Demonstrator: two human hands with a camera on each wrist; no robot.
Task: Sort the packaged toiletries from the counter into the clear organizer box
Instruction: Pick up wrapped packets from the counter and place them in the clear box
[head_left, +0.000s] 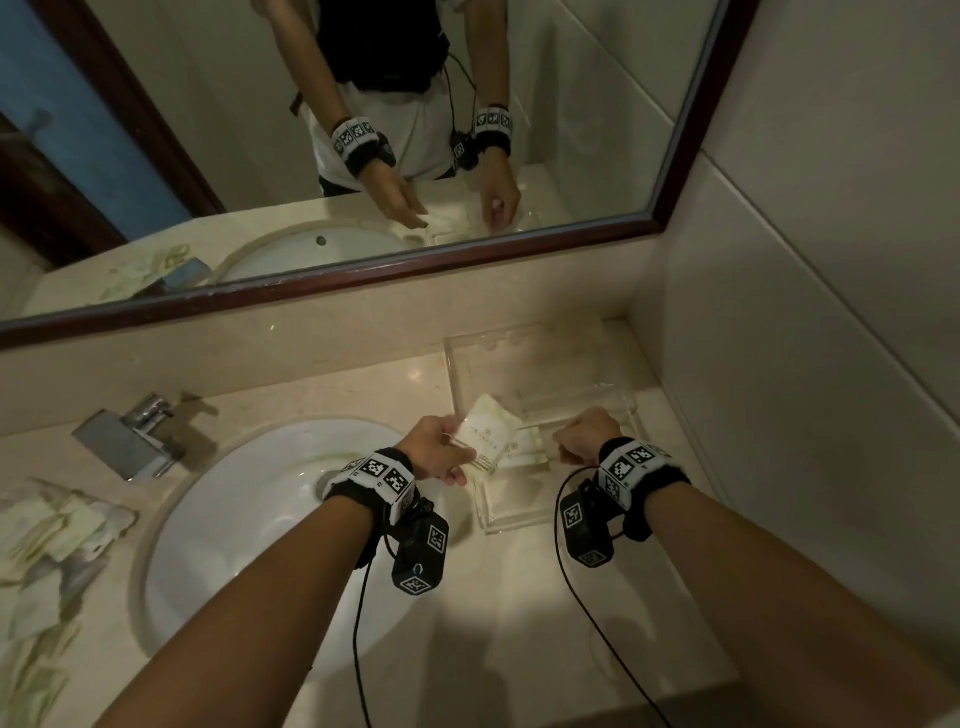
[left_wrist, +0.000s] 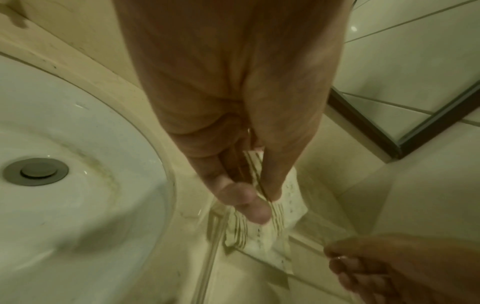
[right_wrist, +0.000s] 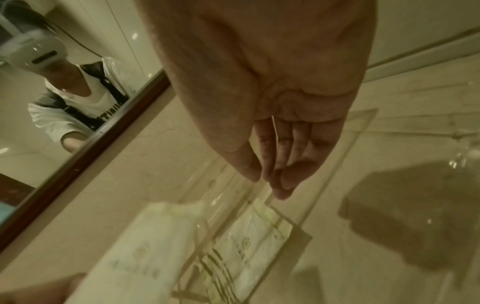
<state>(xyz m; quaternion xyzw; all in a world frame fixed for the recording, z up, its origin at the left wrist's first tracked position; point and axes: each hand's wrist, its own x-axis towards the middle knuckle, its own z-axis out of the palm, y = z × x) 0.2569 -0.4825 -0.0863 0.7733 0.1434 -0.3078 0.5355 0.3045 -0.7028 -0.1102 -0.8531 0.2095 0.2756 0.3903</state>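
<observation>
Here a packet (head_left: 487, 434) is pinched by the left hand (head_left: 434, 453) over the box (head_left: 524, 499), its wall touched by the right hand's (head_left: 584, 434) straight fingers; an early release risks snagging the divider.

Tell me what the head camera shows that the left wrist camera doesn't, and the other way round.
Only the head view shows the faucet, the pile of packets left of the sink, and the whole clear organizer box. Only the left wrist view shows the sink drain plainly and the left hand's fingertips pinching the packet. Both show the left hand holding a packet over the box, the right hand and the sink.
</observation>
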